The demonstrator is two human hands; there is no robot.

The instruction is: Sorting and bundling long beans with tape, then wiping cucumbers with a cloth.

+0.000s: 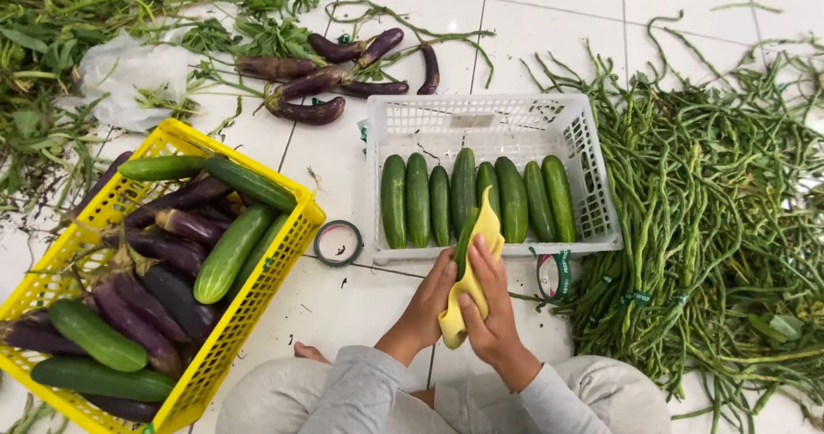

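Observation:
Both my hands are together low in the middle of the view, wrapped around one green cucumber point(466, 241) inside a yellow cloth point(485, 228). My left hand point(427, 303) grips the lower part of the cloth and cucumber from the left. My right hand point(489, 301) presses the cloth against the cucumber from the right. Just beyond my hands stands a white plastic crate point(592, 168) with several cucumbers point(416, 198) lying side by side.
A yellow basket point(275, 267) at left holds several cucumbers and purple eggplants. Loose eggplants point(309, 82) lie at the back, leafy greens point(43, 48) at far left, a heap of long beans point(712, 194) at right. Two tape rolls point(337, 242) point(554, 273) sit on the white tiles.

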